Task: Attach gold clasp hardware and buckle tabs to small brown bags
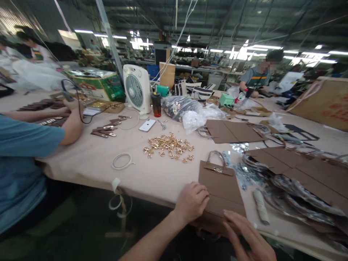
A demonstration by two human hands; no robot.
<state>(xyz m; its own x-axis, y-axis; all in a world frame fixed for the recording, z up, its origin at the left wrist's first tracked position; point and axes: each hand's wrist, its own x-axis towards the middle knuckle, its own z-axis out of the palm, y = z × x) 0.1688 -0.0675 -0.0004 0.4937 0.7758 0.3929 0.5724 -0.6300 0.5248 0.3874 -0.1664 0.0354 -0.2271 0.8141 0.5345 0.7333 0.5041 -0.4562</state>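
Brown flat leather bag panel with a metal ring handle [220, 183], lying at the desk [89, 163] edge, lower centre of the frame. Left hand [191, 200] loosely curled, knuckles resting on the panel's left edge, grasping nothing visible. Right hand [248, 235] flat, fingers [237, 221] released, touching the near corner. Seemingly early: gold metal clasps [168, 145] heaped loose mid-frame, more brown panels [299, 170] stacked at right, unfitted. Panel's lower edge hidden behind both hands; right-edge foil wrappings blurred, hard to identify.
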